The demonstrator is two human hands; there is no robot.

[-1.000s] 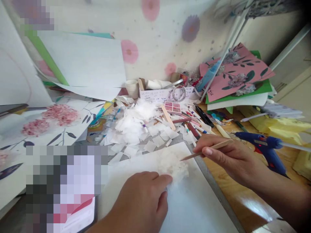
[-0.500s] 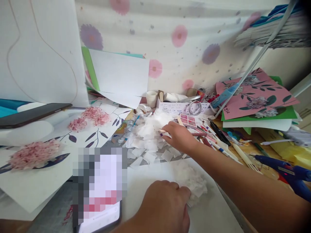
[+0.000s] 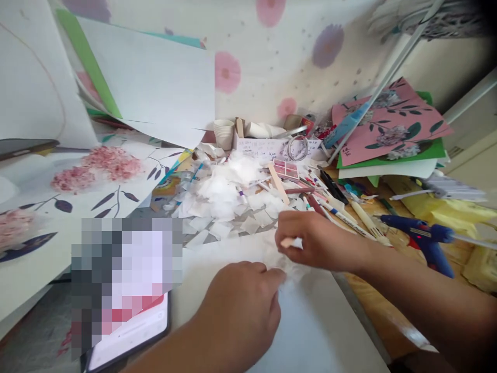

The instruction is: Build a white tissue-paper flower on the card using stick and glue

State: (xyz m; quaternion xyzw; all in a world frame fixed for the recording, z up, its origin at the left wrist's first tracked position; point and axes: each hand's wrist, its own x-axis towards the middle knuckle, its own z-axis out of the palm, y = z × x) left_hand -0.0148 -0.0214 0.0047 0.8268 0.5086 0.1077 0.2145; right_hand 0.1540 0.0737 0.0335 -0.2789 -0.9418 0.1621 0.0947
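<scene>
The fluffy white paper cluster (image 3: pixel 297 271) sits on a big white sheet (image 3: pixel 314 331), near its far edge, and it's mostly covered by hands so I can't make out its full shape. Right hand (image 3: pixel 306 238) is right over it, fingers curled tight around a pale stick (image 3: pixel 287 242), just a stubby end poking out. Left hand (image 3: pixel 244 305) is down on the sheet with its index finger reaching to the cluster's near side; can't tell if it's pinching anything or just pressing.

Just past the sheet there's a messy pile of white paper scraps (image 3: pixel 221 189), with a flat wooden stick (image 3: pixel 278 184) and a little pink palette (image 3: pixel 286 168) beside it. Phone's (image 3: pixel 134 339) lying to the left, partly pixelated. Blue glue gun (image 3: pixel 430 233) off right, paper cups (image 3: pixel 224 134) at the back, pink flower picture (image 3: pixel 112 165) far left.
</scene>
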